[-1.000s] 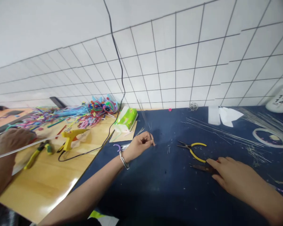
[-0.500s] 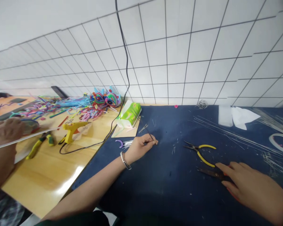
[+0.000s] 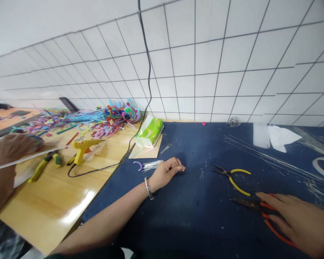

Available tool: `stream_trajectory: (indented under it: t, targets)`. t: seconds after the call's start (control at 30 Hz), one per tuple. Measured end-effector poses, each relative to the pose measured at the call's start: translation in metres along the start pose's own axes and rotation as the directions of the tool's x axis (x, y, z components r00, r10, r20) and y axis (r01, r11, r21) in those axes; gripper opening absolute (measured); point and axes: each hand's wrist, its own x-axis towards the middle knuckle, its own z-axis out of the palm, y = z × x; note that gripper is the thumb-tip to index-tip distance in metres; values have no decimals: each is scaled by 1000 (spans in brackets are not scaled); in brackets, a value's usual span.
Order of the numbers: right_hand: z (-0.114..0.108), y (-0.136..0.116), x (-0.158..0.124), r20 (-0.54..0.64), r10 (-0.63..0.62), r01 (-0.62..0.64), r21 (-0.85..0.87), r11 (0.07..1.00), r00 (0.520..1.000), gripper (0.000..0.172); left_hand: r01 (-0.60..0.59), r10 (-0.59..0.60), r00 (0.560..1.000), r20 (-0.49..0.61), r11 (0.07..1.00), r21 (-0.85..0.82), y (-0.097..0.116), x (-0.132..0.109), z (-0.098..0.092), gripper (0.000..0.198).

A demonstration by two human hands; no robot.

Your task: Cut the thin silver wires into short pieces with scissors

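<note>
My left hand [image 3: 169, 172], with a silver bracelet at the wrist, is closed in a pinch above the dark blue mat [image 3: 183, 216]. A thin dark piece, like wire, shows between its fingers, mostly hidden. My right hand [image 3: 297, 216] lies at the red-handled pliers [image 3: 252, 204], its fingers stretched out and apart. The thumb rests between the spread handles and the other fingers partly cover the upper one. Just beyond are yellow-handled pliers [image 3: 229, 173], lying open. Beside my left hand sits a bundle of short wires [image 3: 151, 165] with a purple curved piece [image 3: 138, 166].
Long wires [image 3: 270, 156], white paper pieces [image 3: 283, 137] and a wire tangle [image 3: 234, 121] lie along the back. A green tissue pack [image 3: 151, 131] stands by the left table. There, a yellow glue gun [image 3: 82, 149] and another person's hand [image 3: 13, 147] appear.
My right hand has drawn back a little to the right, baring more of the red handles; those pliers stay on the mat. My left hand has tilted and shows less of the thin piece.
</note>
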Motion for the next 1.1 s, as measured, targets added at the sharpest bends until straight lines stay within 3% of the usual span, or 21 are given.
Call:
stream_trajectory:
  t: [0.1,0.23,0.3,0.4,0.5,0.63,0.77,0.93,1.1]
  targets:
    - [-7,-2,2,50,4,-2,-31,1000,999,38,-1,3,999,-36,998,58,3,2,2,19]
    - [-26,-25,11,-66,41,-45,-58,997,997,32,-33,46,994,-95,991,133,18,4,0,24]
    - [-38,-40,16,-86,33,-31,21,999,996,29,-36,40,994,-102,999,38,27,3,0,22]
    - [-58,-67,23,-40,14,-2,289,957,999,29,21,-26,1000,-15,961,-276,40,-4,3,16]
    - [-75,-97,29,-14,56,-39,552,833,998,25,119,-57,989,138,856,-503,52,-15,11,19]
    - [-83,-131,43,32,41,-51,739,672,999,21,237,-67,956,286,751,-616,66,-25,24,19]
    - [-75,-151,63,104,-8,-90,898,431,995,24,330,-73,920,385,676,-659,71,-27,36,18]
    - [-59,-160,83,89,-47,-84,990,114,995,22,394,-95,895,437,628,-671,64,-26,40,18]
    - [-44,-159,94,105,-41,-103,994,39,994,19,437,-118,873,474,621,-651,54,-22,34,20]
